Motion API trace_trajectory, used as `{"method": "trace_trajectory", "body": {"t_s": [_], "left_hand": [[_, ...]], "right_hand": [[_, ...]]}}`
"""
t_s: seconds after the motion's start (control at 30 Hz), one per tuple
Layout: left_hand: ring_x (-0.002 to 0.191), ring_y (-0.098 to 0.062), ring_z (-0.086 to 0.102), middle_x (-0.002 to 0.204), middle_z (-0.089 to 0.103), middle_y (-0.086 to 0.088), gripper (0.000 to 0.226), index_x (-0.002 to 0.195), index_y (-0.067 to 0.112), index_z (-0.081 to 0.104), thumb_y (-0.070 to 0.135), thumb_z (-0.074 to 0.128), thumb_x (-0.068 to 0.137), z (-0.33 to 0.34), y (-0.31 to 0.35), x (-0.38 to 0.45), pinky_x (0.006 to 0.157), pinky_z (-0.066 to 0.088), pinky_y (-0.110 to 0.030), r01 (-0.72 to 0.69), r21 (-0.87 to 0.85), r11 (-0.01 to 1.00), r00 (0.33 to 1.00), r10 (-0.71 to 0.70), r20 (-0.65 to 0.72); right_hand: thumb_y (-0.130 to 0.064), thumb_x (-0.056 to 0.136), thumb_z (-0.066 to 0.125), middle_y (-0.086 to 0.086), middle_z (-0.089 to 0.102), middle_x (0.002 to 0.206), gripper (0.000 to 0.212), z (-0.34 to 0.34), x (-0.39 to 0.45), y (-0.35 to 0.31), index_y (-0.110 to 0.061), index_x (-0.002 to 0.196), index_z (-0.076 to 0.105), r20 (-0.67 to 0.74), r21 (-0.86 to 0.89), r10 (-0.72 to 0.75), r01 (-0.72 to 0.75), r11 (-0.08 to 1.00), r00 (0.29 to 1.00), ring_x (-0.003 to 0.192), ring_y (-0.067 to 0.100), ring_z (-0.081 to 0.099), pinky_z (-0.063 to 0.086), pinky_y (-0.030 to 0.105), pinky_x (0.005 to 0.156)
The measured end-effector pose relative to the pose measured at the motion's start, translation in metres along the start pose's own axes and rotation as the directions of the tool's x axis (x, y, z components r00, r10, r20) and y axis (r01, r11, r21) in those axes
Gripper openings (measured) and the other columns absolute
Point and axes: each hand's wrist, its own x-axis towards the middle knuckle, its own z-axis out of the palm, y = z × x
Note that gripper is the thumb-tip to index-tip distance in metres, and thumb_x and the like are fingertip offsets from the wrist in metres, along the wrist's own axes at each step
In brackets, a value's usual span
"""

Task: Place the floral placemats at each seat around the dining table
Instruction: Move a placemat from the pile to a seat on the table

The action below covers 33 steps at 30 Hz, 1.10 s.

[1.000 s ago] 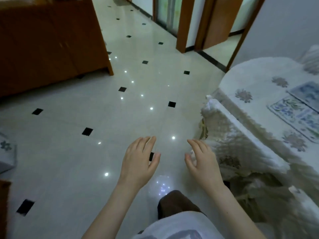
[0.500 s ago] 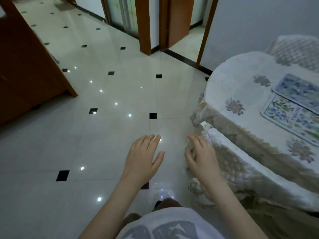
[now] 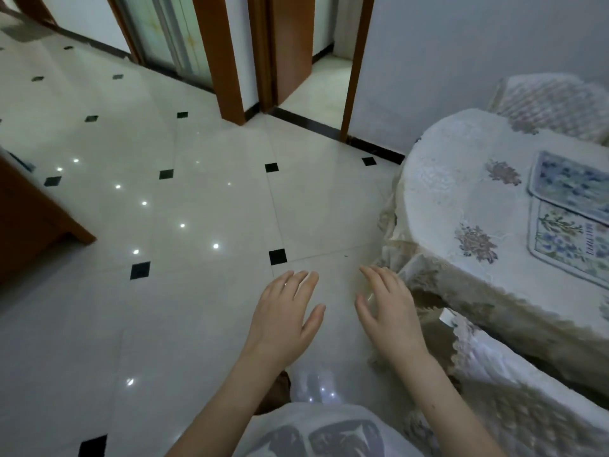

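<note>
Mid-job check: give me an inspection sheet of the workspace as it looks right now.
Surface: dining table under a lace cloth, at right.
Job's things: two floral placemats on the table, the upper placemat overlapping the lower placemat; both cut off by the frame edge.
Clutter: nothing seen.
Grippers: left hand and right hand open, empty, held over the floor.
Cables: nothing seen.
Surroundings: tiled floor, covered chair near the table, another covered chair beyond it, wooden doorways behind.

Glossy tile floor (image 3: 204,206) — lace tablecloth (image 3: 461,192).
</note>
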Motion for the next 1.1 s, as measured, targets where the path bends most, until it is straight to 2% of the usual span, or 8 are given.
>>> {"method": "trace_trajectory", "body": {"t_s": [0.2, 0.4, 0.53, 0.67, 0.93, 1.1], "left_hand": [[0.117, -0.023, 0.054, 0.125, 0.061, -0.003, 0.047, 0.127, 0.014, 0.051, 0.042, 0.040, 0.091, -0.040, -0.056, 0.098, 0.101, 0.042, -0.034, -0.257, 0.009, 0.966, 0.966, 0.256, 0.039], [0.120, -0.024, 0.052, 0.129, 0.058, -0.004, 0.050, 0.131, 0.013, 0.049, 0.042, 0.041, 0.091, -0.030, -0.064, 0.193, 0.104, 0.042, -0.038, -0.413, -0.082, 0.907, 0.902, 0.420, 0.102], [0.120, -0.022, 0.051, 0.130, 0.057, -0.004, 0.050, 0.133, 0.013, 0.047, 0.041, 0.042, 0.092, -0.001, -0.048, 0.248, 0.102, 0.043, -0.038, -0.518, -0.133, 0.845, 0.823, 0.534, 0.191], [0.120, -0.024, 0.052, 0.130, 0.057, -0.005, 0.051, 0.132, 0.013, 0.048, 0.043, 0.040, 0.092, 0.028, -0.023, 0.308, 0.101, 0.044, -0.040, -0.584, -0.160, 0.796, 0.761, 0.606, 0.233], [0.124, -0.024, 0.050, 0.134, 0.055, -0.006, 0.052, 0.134, 0.014, 0.046, 0.044, 0.036, 0.092, 0.051, 0.047, 0.431, 0.102, 0.043, -0.043, -0.691, -0.202, 0.694, 0.646, 0.718, 0.261], [0.126, -0.027, 0.049, 0.134, 0.056, -0.008, 0.052, 0.135, 0.013, 0.046, 0.042, 0.042, 0.092, 0.076, 0.090, 0.478, 0.105, 0.042, -0.043, -0.750, -0.236, 0.618, 0.565, 0.784, 0.258]], "right_hand": [[-0.026, 0.092, 0.051, 0.002, 0.052, 0.135, 0.043, 0.014, 0.064, -0.037, -0.017, 0.134, 0.047, -0.108, 0.009, 0.197, -0.197, 0.980, 0.975, 0.129, 0.019, 0.043, 0.034, 0.037, 0.110], [-0.025, 0.092, 0.049, -0.002, 0.050, 0.136, 0.043, 0.013, 0.099, -0.027, -0.018, 0.134, 0.046, -0.173, -0.012, 0.357, -0.365, 0.931, 0.918, 0.130, 0.018, 0.041, 0.034, 0.039, 0.111], [-0.024, 0.092, 0.051, 0.001, 0.051, 0.135, 0.043, 0.010, 0.122, 0.003, -0.016, 0.134, 0.047, -0.228, -0.010, 0.480, -0.494, 0.869, 0.847, 0.129, 0.021, 0.043, 0.036, 0.040, 0.110], [-0.020, 0.089, 0.056, 0.002, 0.055, 0.127, 0.041, 0.004, 0.157, 0.042, -0.014, 0.129, 0.050, -0.284, 0.018, 0.527, -0.546, 0.838, 0.801, 0.121, 0.023, 0.049, 0.042, 0.040, 0.103], [-0.023, 0.092, 0.051, 0.005, 0.050, 0.138, 0.044, -0.041, 0.229, 0.112, -0.015, 0.135, 0.047, -0.340, 0.093, 0.646, -0.659, 0.747, 0.683, 0.131, 0.024, 0.042, 0.036, 0.043, 0.108], [-0.026, 0.094, 0.047, 0.004, 0.050, 0.138, 0.043, -0.060, 0.257, 0.145, -0.014, 0.136, 0.045, -0.372, 0.063, 0.683, -0.717, 0.694, 0.628, 0.130, 0.022, 0.041, 0.031, 0.037, 0.112]]}}
